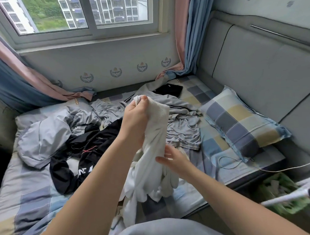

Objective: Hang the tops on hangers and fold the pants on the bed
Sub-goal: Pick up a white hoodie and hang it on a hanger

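My left hand (136, 121) grips the ribbed edge of a white garment (152, 163) and holds it up above the bed (30, 195). The cloth hangs down in a bunch to my lap. My right hand (173, 159) touches the hanging cloth lower down, its fingers straight, thumb towards me. On the bed behind lie a black top with white and pink print (78, 155), grey clothes (182, 120), a grey jacket (46, 135) and a small black garment (169, 89). A white hanger (283, 197) shows at the lower right, blurred.
A checked pillow (242, 123) lies at the right by the grey padded headboard (265, 69). A white cable (240, 167) trails over the bed's right edge. A green-patterned bag or bin (280, 192) stands on the floor at the right. Curtains hang at both window sides.
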